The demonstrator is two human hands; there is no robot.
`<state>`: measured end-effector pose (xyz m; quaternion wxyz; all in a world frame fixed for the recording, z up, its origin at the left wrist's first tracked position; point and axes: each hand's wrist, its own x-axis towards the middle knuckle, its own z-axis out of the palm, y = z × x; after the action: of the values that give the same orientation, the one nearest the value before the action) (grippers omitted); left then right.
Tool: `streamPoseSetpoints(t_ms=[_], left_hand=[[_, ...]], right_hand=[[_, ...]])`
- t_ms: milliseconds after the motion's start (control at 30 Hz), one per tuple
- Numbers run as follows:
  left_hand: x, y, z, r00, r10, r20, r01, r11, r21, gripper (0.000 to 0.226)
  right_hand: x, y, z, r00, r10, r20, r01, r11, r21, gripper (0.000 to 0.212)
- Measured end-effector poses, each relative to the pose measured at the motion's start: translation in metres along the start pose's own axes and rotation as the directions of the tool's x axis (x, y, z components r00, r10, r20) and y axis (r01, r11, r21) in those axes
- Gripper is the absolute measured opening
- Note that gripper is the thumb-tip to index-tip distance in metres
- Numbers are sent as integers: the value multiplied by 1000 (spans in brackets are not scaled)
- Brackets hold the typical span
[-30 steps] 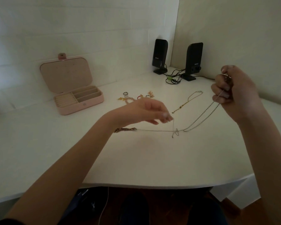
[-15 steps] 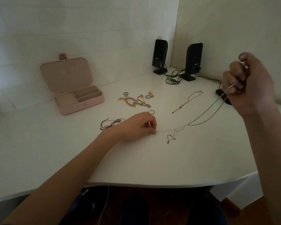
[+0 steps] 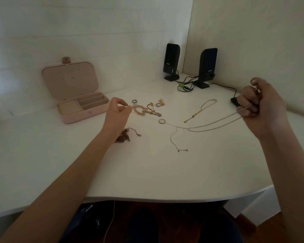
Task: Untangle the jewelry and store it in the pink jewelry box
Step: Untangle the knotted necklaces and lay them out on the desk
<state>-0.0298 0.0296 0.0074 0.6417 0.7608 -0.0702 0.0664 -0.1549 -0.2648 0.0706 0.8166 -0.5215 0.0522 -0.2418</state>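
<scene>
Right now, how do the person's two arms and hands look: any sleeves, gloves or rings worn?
Both forearms are bare up to the picture's lower edge, no sleeves showing. The left hand and right hand wear no gloves, and I see no watch or bracelet on either wrist. Rings on fingers cannot be told.

A pink box [image 3: 85, 114] with cream lining, gold chain [image 3: 200, 110] and silver chain [image 3: 216, 124] on a white worktop [image 3: 147, 172]; two black speakers [image 3: 171, 61] behind.

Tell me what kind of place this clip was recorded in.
Probably a home desk in a room corner: a white desktop against white walls, two black computer speakers with tangled cables, and an open pink jewelry box beside scattered jewelry.
</scene>
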Motion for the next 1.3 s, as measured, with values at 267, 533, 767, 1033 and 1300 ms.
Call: streamPoseSetpoints(t_ms=[267,533,767,1033,1300], left_hand=[[-25,6,14,872,378,310,-481,548,684,35],[-28,9,22,731,259,632,-652,541,532,12],[-36,6,28,674,167,720,-716,387,581,36],[-64,-6,29,431,-67,900,-795,444,414,66],[-68,-7,-5,634,-182,752,-678,338,653,77]], right_hand=[[-4,8,13,999,32,9,-31,994,-102,28],[-9,10,31,995,15,101,7,977,-215,29],[-11,14,40,991,40,130,-4,964,-267,29],[-14,16,42,987,40,154,5,960,-281,27],[-14,26,47,985,67,161,-14,951,-308,25]])
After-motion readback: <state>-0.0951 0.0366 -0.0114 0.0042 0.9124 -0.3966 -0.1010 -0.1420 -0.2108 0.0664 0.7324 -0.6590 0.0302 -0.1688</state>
